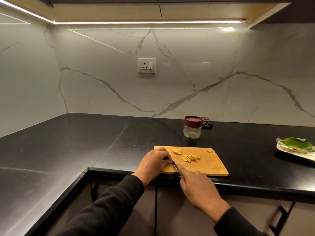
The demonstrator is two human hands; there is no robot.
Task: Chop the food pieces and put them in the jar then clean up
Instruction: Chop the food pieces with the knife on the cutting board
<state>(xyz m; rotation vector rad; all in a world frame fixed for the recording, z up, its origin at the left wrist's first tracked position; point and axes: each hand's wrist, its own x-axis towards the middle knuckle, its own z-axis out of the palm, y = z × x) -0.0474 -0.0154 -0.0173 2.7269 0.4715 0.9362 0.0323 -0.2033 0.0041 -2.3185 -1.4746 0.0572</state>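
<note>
Head view: wooden cutting board (209, 165) sits at the near edge of the black desk (85, 142), right of the inside corner.

Left hand (154, 161) is on the board's near-left part, fingers curled down and pinching something small against the wood; what it pins is mostly hidden under the fingers. Right hand (196, 183) is closed around the handle of a knife (175, 164), index finger stretched forward along it. Only a short dark piece of blade shows, between the two hands, tip angled toward the left fingers and down at the board.

Food pieces (191, 158): pale yellow thin sticks in a loose row mid-board, just right of the left hand. Two or three thicker tan slices (176, 151) lie near the far-left edge, skin rim visible. One small chunk (209, 151) sits alone near the far-right corner.

Jar (192, 128): clear, short, round, maroon lid on, standing upright beyond the board, apart from it. A few pale bits show at the bottom. A dark checked cloth (207, 122) is bunched just behind and right of it, against the marble wall.

Far right: glass-like plate (289, 150) with a green leaf (301, 143), partly out of frame, well apart from the board.
</note>
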